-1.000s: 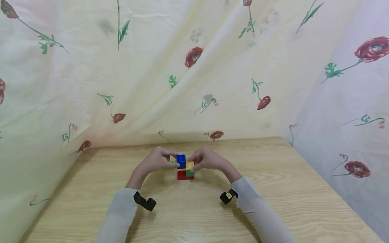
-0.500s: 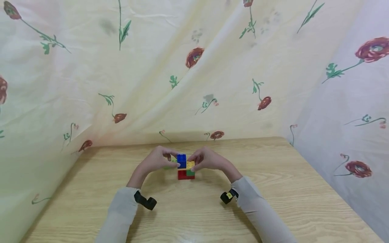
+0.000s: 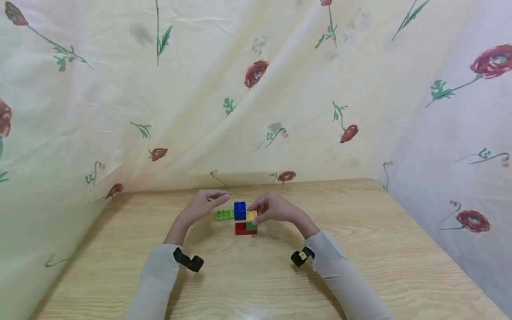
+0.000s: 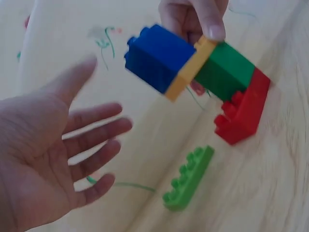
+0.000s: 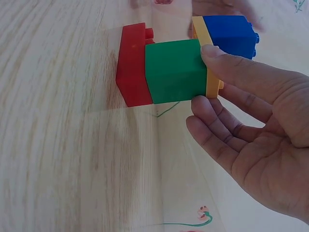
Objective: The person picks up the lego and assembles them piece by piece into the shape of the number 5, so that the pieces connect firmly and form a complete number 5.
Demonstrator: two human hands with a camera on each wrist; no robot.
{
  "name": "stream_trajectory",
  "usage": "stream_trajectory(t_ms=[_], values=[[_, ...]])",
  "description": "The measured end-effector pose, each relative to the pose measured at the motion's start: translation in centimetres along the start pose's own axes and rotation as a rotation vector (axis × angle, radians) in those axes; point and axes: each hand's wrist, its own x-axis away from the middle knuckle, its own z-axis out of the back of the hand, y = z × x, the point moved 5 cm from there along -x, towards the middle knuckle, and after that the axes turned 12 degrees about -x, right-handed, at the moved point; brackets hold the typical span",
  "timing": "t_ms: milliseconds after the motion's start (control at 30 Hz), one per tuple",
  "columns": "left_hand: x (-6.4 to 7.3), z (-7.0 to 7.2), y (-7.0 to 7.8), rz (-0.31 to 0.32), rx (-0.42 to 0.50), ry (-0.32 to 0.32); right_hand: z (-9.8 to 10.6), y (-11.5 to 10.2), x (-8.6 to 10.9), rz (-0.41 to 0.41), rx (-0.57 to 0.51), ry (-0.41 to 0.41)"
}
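Note:
Stacked toy building bricks stand on the wooden table: a red brick (image 3: 241, 229) at the bottom, a green brick (image 5: 174, 71) on its right half, a thin yellow plate (image 3: 251, 215) over that. On the plate's left half sits a tall blue brick (image 4: 157, 55). My right hand (image 3: 276, 208) pinches the yellow plate at its right end, thumb in front and fingers behind. Left of the stack, my left hand (image 4: 43, 159) is apart from the bricks, its fingers spread and holding nothing. A light green studded plate (image 3: 225, 215) lies on the table below it, partly hidden by the stack.
The wooden table (image 3: 256, 280) ends at a flower-printed cloth (image 3: 192, 111) hanging behind and along both sides. A black wrist camera (image 3: 189, 260) is strapped on the left wrist, another black camera (image 3: 300, 257) on the right.
My left hand has let go of the blue brick and moved up and left, uncovering more of the light green plate. The right hand keeps its grip on the yellow plate.

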Motion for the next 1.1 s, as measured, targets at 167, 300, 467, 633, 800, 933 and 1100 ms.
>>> stream_trajectory(t_ms=[167,300,467,633,800,933,1100], values=[[0.1,0.0,-2.0,0.104,-0.006,0.042,0.2,-0.1,0.0,-0.014,0.003,0.009],[0.2,-0.5,-3.7,0.114,-0.025,0.029,0.1,-0.1,0.1,-0.006,0.009,0.013],[0.2,-1.3,-5.2,0.101,0.002,-0.004,0.0,0.0,0.2,0.002,0.005,0.008],[0.3,-1.6,-5.5,0.132,-0.017,-0.016,0.1,-0.1,0.2,-0.008,0.006,0.012],[0.1,-1.7,-5.8,0.147,-0.063,-0.014,0.2,-0.4,0.2,-0.010,0.014,0.013],[0.0,-1.8,-5.8,0.147,-0.072,-0.010,0.1,-0.4,0.2,-0.014,0.017,0.015],[-0.1,-1.9,-5.6,0.137,-0.086,-0.012,0.1,-0.3,0.1,-0.024,0.016,0.017]])
